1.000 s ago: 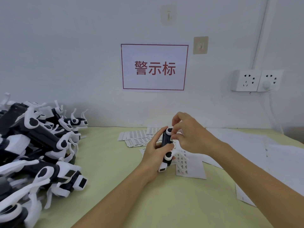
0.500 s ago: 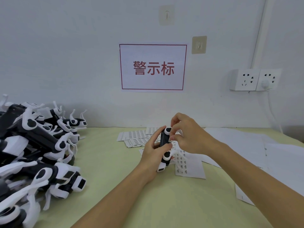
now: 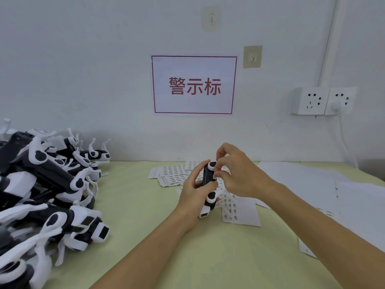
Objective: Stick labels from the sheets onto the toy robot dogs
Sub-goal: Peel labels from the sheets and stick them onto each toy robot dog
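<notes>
- Pile of toy robot dogs (image 3: 48, 190) sits way off to the left of both hands, black bodies with white legs sticking out every which way, all heaped on the pale green bench (image 3: 145, 226).
- Left hand (image 3: 192, 198) comes up from the bottom middle and is wrapped around one toy robot dog (image 3: 208, 184), thumb across the black body, fingers curled round the far side. So that hand's clamped on it.
- That dog is held upright-ish just above the bench, white round leg joints showing at top and bottom, and a small white block with a dark face poking out below the left hand.
- Right hand (image 3: 239, 174) is right against the dog from the right side, fingertips bunched at the upper white joint and the black body. Looks like a pinch on the dog itself; can't make out whether a label is under the fingers, too small.
- Label sheets (image 3: 173, 174) lie flat on the bench just behind and under the hands, a few overlapping ones covered in tiny printed labels.
- One more label sheet (image 3: 241, 211) sits directly below the right hand, partly hidden by it.
- Blank white sheets (image 3: 312, 184) are spread out to the right of the right hand, under that forearm.
- Up on the wall behind the hands there's a red-bordered sign (image 3: 194, 85), and further right a pair of wall sockets (image 3: 323, 101) with something plugged in.
</notes>
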Action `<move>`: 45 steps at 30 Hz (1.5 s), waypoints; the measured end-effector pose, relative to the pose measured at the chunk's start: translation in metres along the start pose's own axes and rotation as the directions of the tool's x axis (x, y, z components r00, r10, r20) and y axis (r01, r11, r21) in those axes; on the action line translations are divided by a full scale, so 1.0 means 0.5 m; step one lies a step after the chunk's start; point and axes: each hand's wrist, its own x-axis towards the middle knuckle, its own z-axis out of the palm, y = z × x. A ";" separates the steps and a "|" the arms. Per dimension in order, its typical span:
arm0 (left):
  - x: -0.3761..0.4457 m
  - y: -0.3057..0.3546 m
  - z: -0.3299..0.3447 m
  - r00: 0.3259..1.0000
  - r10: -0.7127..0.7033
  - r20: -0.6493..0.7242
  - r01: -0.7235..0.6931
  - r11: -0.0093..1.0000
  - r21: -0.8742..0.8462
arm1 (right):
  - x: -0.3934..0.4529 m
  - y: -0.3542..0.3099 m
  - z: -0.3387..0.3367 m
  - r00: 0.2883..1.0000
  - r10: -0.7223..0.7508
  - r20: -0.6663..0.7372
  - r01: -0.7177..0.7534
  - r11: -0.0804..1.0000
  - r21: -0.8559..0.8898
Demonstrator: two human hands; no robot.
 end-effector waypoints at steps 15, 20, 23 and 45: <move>0.003 -0.006 -0.003 0.999 0.039 0.012 -0.039 0.999 0.035 | -0.006 -0.004 -0.002 0.999 -0.045 -0.016 0.044 0.997 -0.068; 0.002 -0.005 -0.002 0.997 0.076 0.000 -0.075 0.996 0.049 | -0.008 -0.011 -0.010 0.997 -0.065 -0.037 0.059 0.988 -0.140; 0.001 -0.006 -0.002 0.996 0.085 0.000 -0.085 0.995 0.055 | -0.005 -0.016 -0.018 0.997 -0.067 -0.042 0.057 0.977 -0.206; 0.006 -0.010 -0.003 0.997 0.083 -0.001 -0.083 0.996 0.043 | 0.004 -0.027 -0.027 0.991 0.124 -0.042 -0.131 0.967 -0.219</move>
